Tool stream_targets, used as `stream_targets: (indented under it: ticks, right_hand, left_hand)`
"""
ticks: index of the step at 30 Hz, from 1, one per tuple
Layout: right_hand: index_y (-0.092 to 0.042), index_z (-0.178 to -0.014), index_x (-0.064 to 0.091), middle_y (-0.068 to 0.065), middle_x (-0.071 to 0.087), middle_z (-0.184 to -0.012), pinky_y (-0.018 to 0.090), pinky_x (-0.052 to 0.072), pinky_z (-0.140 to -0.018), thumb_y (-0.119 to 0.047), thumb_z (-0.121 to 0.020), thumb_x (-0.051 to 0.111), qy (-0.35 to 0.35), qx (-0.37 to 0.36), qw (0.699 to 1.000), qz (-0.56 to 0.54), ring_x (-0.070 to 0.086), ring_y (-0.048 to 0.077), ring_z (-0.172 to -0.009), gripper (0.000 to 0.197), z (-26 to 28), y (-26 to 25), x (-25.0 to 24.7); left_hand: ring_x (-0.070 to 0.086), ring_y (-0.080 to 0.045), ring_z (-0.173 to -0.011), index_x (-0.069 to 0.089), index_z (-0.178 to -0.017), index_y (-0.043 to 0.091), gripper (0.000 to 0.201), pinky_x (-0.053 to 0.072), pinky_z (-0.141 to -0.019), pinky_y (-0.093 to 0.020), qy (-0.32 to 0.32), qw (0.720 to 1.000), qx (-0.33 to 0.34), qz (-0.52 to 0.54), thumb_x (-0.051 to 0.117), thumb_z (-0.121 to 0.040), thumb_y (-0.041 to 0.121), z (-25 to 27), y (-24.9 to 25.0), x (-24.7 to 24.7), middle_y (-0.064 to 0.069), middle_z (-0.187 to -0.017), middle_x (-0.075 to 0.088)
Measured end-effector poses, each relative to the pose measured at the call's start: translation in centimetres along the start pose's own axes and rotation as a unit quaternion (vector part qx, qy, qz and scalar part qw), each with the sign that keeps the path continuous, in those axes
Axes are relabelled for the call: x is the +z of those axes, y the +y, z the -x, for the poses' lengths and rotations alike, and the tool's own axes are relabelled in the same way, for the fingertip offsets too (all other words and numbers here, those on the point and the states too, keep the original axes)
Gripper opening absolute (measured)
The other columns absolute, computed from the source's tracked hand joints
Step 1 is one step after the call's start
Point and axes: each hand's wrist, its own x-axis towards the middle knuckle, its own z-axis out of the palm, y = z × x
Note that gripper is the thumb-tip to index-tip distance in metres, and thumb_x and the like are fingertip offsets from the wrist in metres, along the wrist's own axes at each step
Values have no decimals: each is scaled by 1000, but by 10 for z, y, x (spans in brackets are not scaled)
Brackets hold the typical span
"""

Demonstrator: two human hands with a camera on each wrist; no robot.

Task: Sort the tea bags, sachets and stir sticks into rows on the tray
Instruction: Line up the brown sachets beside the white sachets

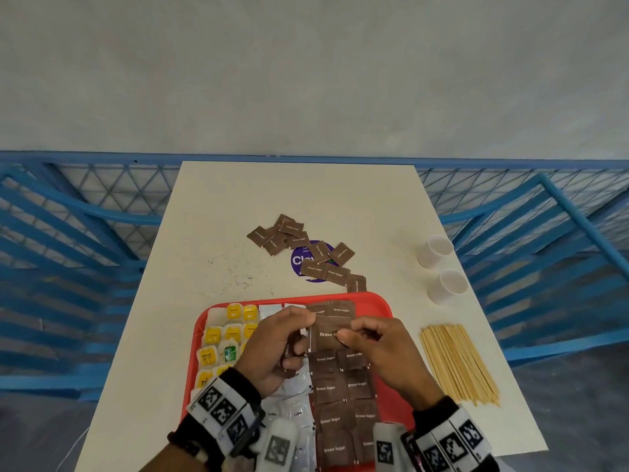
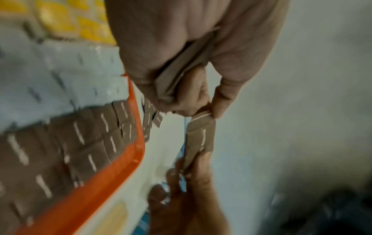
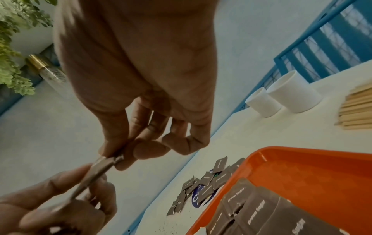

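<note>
Brown sugar sachet (image 1: pixel 328 333) pinched between left hand (image 1: pixel 275 349) and right hand (image 1: pixel 384 356) fingertips; lay flat, edge-aligned, atop the brown column on red tray (image 1: pixel 377 301).

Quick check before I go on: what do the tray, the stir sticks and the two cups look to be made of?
Tray: looks like moulded plastic, orange-red, smooth with a slight sheen and a rounded raised rim.
Stir sticks: apparently wood, pale tan, matte, thin flat strips lying in a loose bundle on the table.
Cups: plain white, matte, with straight walls; paper or plastic, the pictures do not settle which.
</note>
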Motion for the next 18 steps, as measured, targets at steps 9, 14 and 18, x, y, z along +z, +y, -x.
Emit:
stream_targets:
  ticks: [9, 14, 18]
  right_hand:
    - [-11, -78, 78, 4, 76, -77, 17, 51, -64, -18, -83, 79, 27, 104, 992, 66, 67, 8, -66, 9, -8, 42, -9]
    - [-4, -67, 70, -7, 60, -53, 21, 41, -51, -13, -85, 77, -34, 205, 969, 130, 47, 3, -46, 21, 6, 92, 5]
    - [-15, -58, 65, -13, 54, -42, 13, 37, -46, -8, -84, 76, -21, 199, 968, 150, 45, -4, -39, 29, 7, 100, 19]
  left_hand:
    - [44, -9, -42, 62, -90, 12, 19, 26, -30, -14, 71, 991, -65, 93, 74, -80, 22, -2, -15, -38, -3, -73, 61]
    - [46, -11, -42, 63, -97, 8, 20, 28, -30, -13, 104, 986, -99, 81, 69, -87, 24, 8, -32, -72, -5, -71, 61]
    - [49, -12, -47, 63, -99, 7, 25, 28, -31, -14, 94, 988, -115, 29, 69, -86, 28, 14, -41, -71, -6, -72, 63]
